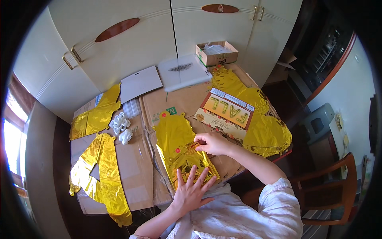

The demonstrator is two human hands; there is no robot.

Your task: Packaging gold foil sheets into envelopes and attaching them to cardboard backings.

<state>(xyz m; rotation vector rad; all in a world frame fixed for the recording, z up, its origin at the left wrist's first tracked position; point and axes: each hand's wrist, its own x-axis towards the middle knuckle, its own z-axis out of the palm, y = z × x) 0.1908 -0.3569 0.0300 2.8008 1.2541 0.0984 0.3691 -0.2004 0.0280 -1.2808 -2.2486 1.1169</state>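
A flat, deflated gold foil balloon point(171, 129) lies in front of me on the cardboard, its near part folded over and crinkled. My left hand point(191, 193) rests on that near part with its fingers spread, pressing the foil down. To the right, the fingers of my right hand point(214, 143) pinch the balloon's right edge beside a small red round mark. Just beyond my right hand lies a printed card point(225, 113) with autumn leaves and balloon-style letters. At the left lie an A-shaped gold foil balloon point(107, 179) and a folded gold foil balloon point(97, 117).
More gold foil balloons point(264, 133) are layered along the right edge. White ribbon rolls point(119, 122) sit left of centre. Behind are a white card point(141, 83), a clear plastic sheet point(185, 73) and an open box point(219, 59) of clear pieces. A wooden chair point(330, 191) stands at right.
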